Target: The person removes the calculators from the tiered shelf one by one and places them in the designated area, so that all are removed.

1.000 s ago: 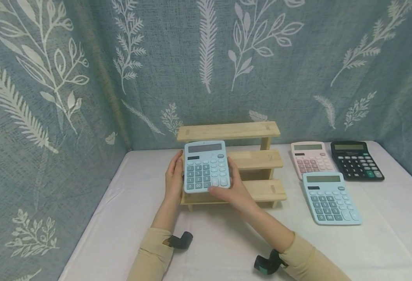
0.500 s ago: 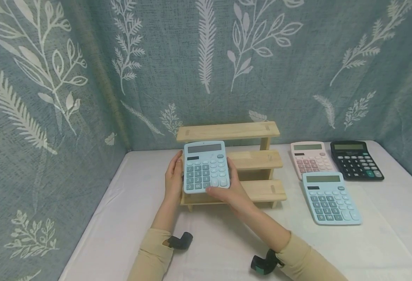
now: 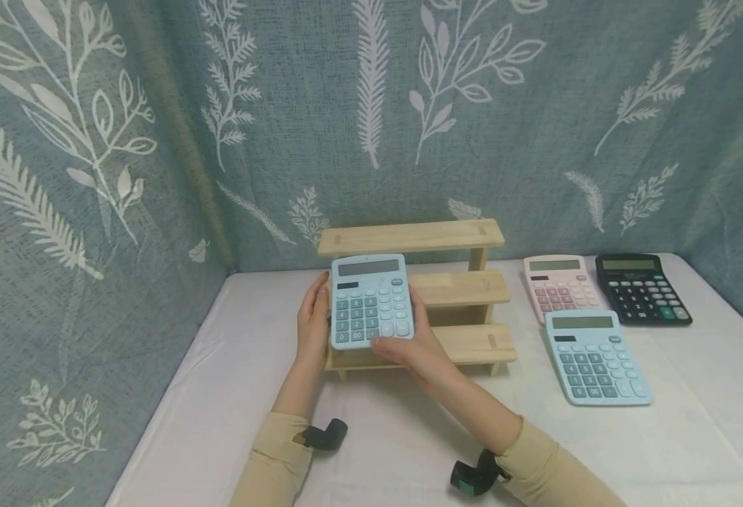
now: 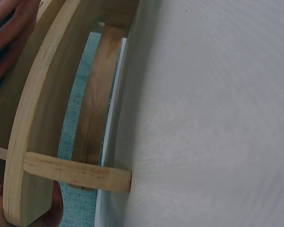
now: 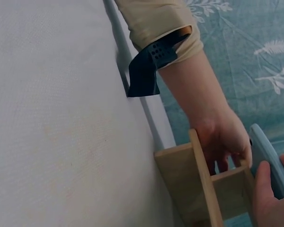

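A light-blue calculator leans back, face up, over the left part of a three-tier wooden shelf. The right hand holds its lower right corner, thumb on the front by the bottom keys and fingers along the right edge. At the left edge, the left hand grips the calculator, its fingers partly hidden behind it and the shelf's end. From the right wrist view, the calculator's side shows between both hands, with left fingers hanging behind the shelf frame.
To the right lie a pink calculator, a black calculator and a second light-blue calculator on the white-covered table. A patterned blue-green curtain hangs behind the shelf and along the sides.
The right forearm has shifted slightly left, and its thumb sits a touch farther left along the calculator's bottom edge. The calculator, the left hand and the shelf look almost unmoved.
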A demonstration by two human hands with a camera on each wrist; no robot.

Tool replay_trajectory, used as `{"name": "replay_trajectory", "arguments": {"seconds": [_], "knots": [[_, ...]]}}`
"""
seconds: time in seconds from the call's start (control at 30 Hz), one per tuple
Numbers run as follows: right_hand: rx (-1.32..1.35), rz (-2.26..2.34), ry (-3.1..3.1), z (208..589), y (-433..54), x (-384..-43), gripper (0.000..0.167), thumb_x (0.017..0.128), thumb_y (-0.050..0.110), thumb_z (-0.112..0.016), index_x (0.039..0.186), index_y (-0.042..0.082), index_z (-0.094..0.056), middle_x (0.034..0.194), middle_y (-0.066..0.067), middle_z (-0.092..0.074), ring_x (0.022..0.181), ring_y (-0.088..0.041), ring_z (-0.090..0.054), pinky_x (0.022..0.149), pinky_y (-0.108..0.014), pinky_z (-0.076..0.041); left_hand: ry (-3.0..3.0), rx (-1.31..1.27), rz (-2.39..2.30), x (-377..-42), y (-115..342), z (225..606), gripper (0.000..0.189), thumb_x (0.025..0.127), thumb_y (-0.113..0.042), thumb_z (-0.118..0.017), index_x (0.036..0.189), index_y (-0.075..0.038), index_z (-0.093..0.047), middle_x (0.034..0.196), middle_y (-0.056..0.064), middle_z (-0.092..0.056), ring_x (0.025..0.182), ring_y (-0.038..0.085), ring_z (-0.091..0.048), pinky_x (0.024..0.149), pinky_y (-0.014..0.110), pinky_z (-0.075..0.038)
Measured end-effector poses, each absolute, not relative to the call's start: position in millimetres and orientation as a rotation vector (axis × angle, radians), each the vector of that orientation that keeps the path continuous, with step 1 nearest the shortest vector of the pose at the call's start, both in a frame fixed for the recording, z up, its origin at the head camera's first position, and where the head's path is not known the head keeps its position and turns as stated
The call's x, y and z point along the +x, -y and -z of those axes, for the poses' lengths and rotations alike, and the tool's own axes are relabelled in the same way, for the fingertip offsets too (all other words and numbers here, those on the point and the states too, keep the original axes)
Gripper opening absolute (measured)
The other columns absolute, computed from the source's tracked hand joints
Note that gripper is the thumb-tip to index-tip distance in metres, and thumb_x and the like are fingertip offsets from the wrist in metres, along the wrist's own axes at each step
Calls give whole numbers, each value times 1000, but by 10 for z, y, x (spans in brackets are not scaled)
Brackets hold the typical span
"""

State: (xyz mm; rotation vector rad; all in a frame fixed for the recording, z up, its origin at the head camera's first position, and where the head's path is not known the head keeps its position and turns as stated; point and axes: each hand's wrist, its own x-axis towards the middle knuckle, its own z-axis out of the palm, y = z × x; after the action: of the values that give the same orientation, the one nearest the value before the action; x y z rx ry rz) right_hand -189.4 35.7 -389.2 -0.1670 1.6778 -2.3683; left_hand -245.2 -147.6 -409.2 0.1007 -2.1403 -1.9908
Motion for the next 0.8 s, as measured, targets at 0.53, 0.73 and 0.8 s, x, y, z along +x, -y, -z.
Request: {"name": "replay_trajectory", "arguments": {"seconds": [0.53, 0.73, 0.8], "knots": [[-136, 2375, -1635, 3864, -390, -1864, 108, 77, -9, -70, 153, 37, -9, 139, -7, -50, 109, -25, -63, 92, -37, -52, 2134, 106, 2009, -2443, 1483, 4095, 46, 106, -39, -36, 148, -22, -42, 154, -2, -36, 142, 21, -30, 108, 47, -38], [-129, 2376, -1607, 3867, -445, -1837, 108, 77, -9, -69, 154, 36, -9, 142, -7, -47, 111, -26, -62, 93, -38, -51, 2098, 87, 2048, -2436, 1474, 4092, 46, 106, -36, -37, 148, -19, -41, 154, 1, -36, 140, 23, -33, 103, 48, -42], [-123, 2377, -1591, 3865, -473, -1825, 107, 77, -10, -69, 154, 37, -9, 142, -8, -47, 110, -26, -62, 93, -38, -52, 2089, 88, 2056, -2436, 1474, 4092, 45, 106, -35, -37, 149, -18, -41, 154, 2, -36, 139, 24, -34, 103, 49, -42]]}}
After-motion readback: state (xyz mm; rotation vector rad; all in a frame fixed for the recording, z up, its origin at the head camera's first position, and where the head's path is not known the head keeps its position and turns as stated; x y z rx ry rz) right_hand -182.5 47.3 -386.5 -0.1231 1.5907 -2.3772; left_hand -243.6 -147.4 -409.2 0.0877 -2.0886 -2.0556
